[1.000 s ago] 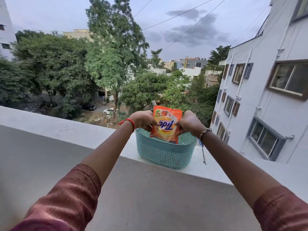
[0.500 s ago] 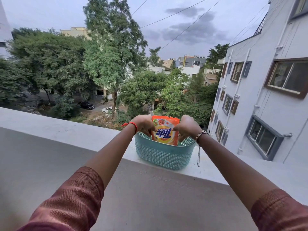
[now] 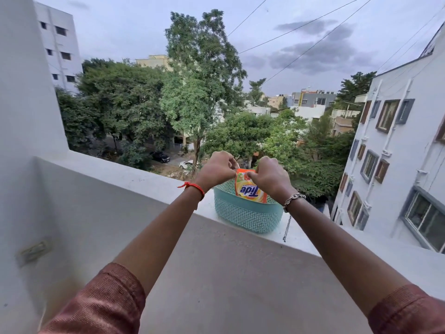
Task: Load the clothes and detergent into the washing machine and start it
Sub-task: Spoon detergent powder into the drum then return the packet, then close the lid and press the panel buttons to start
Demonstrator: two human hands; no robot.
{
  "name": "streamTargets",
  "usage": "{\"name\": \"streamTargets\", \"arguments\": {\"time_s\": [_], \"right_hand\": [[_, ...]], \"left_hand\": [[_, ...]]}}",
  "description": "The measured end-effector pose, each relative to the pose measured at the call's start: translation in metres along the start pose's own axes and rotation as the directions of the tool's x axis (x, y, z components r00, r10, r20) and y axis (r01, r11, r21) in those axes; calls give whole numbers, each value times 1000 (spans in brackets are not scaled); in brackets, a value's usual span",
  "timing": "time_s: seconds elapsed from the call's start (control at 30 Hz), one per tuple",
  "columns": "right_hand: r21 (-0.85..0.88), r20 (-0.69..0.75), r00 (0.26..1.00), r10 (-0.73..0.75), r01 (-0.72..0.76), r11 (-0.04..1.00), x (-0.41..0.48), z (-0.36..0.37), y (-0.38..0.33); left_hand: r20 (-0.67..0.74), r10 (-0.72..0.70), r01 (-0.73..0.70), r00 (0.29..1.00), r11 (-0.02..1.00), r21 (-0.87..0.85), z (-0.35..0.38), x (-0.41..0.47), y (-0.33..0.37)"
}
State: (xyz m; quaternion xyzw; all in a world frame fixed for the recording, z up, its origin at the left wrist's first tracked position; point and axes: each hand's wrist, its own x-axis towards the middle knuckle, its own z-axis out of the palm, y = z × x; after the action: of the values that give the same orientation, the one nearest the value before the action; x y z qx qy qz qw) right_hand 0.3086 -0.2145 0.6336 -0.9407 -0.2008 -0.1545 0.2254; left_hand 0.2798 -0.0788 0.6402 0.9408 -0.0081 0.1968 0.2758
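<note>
**Now your hands meet at the top of the detergent packet**

Nearest you, the two maroon sleeves [image 3: 106, 302] sit at the bottom corners, and your bare forearms reach out over the grey inner face of the parapet [image 3: 144, 175]. A red thread [image 3: 193, 186] circles your left wrist. Your right wrist wears a metal bracelet [image 3: 292, 198] with a thin chain [image 3: 287, 227] hanging from it.

Your left hand [image 3: 218, 168] and right hand [image 3: 269, 177] are close together at the top edge of the orange detergent packet [image 3: 250, 189]. The fingers [image 3: 252, 175] are curled and clamped on that edge from either side. Half a second ago you held the packet wider apart, by its sides. Your hands have since drawn inward, and less of its printed face shows.

The packet stands upright with its lower end inside the teal basket [image 3: 248, 215], behind the near rim, as it did half a second ago. The basket rests on top of the parapet.

Your head has swung left: a white wall [image 3: 24, 116] now fills the left edge, where none showed before. Beyond the parapet are trees [image 3: 197, 92], a dark car [image 3: 160, 156] and a white car [image 3: 187, 164] below them, and a white building [image 3: 397, 153] at the right.
</note>
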Motion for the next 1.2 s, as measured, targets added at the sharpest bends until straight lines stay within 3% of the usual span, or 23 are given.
{"name": "streamTargets", "arguments": {"time_s": [0.3, 0.67, 1.03, 1.2], "right_hand": [[108, -9, 978, -207, 207, 972, -139, 11, -25], [179, 154, 918, -366, 338, 924, -313, 52, -53], [326, 169, 734, -657, 588, 740, -442, 116, -133], [305, 194, 634, -748, 686, 660, -510, 132, -175]], "left_hand": [[-267, -68, 61, 961, 998, -36, 7, -157, 8], [-239, -249, 271, 939, 961, 62, 30, -381, -9], [-346, -509, 571, 788, 815, 98, -19, -582, -36], [-377, -593, 674, 711, 728, 125, -46, -677, -36]]}}
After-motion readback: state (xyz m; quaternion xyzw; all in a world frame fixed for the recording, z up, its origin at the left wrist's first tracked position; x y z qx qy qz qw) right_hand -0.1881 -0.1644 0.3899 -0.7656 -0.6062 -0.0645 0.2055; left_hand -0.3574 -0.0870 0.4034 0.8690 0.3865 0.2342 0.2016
